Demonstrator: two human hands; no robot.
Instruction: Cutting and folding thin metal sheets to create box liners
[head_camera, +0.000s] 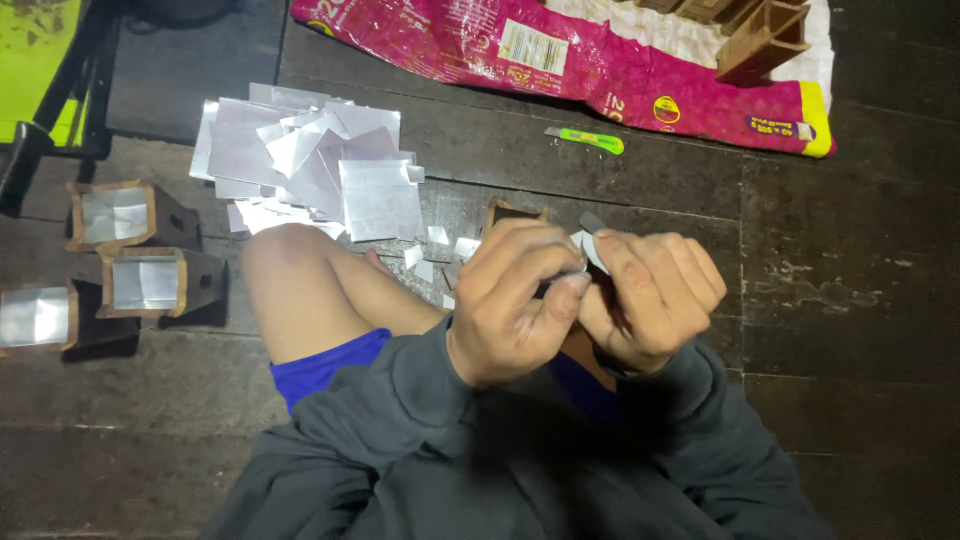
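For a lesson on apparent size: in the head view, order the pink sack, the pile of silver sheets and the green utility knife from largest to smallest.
1. Pink sack, partly cut off by the frame.
2. Pile of silver sheets.
3. Green utility knife.

A large magenta-pink plastic sack (600, 70) lies flat across the top of the frame, stretching from upper centre to upper right on the dark plank floor (850, 280). Its lower right corner carries a yellow band (818, 120), and yellow print and a small round yellow emblem (667, 109) run along its lower edge. A white rectangular label (533, 46) with dark markings sits tilted on the sack at upper centre. A white panel (690, 40) of the sack shows along the top edge toward the upper right, partly covered by brown box-shaped pieces (760, 35) resting on it. No signs or screens appear in the frame.
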